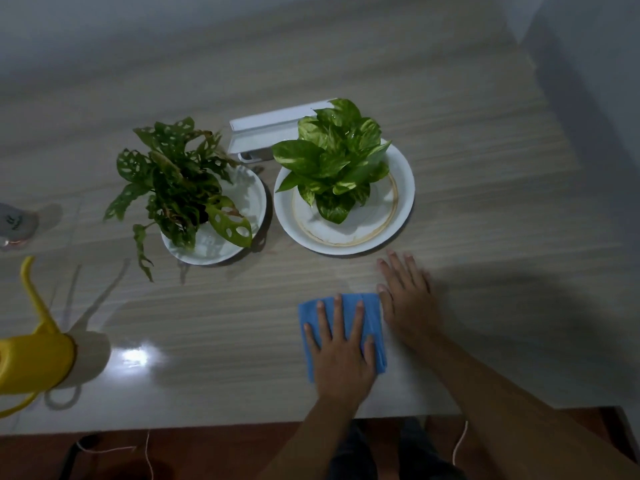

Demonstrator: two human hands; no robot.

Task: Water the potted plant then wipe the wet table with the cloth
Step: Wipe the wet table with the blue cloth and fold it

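Because the table [485,202] spreads well past both your hands on every side, the stroke you choose depends on where the water lies, and its glossy top makes that hard to read; the bright glare patch sits to the left of your left hand. Beyond your fingertips stand the two potted plants, the yellow-green one [332,157] on its white plate [405,188] straight ahead of your right hand, the holey-leaved one [173,181] on its own plate [252,202] ahead and off to the left. The yellow watering can [31,362] is set down far to the left of both hands, so the watering looks done. The blue cloth [348,306] lies folded and nearly square, its fold lines running away from you, directly under your left hand [341,358], which presses it flat with straight, spread fingers. Your right hand [405,299] lies flat on bare table just beside the cloth's right edge, fingers straight and holding nothing. Your left hand already has the cloth, so I judge it should lead the wipe, most likely sweeping leftward or forward toward the plates.
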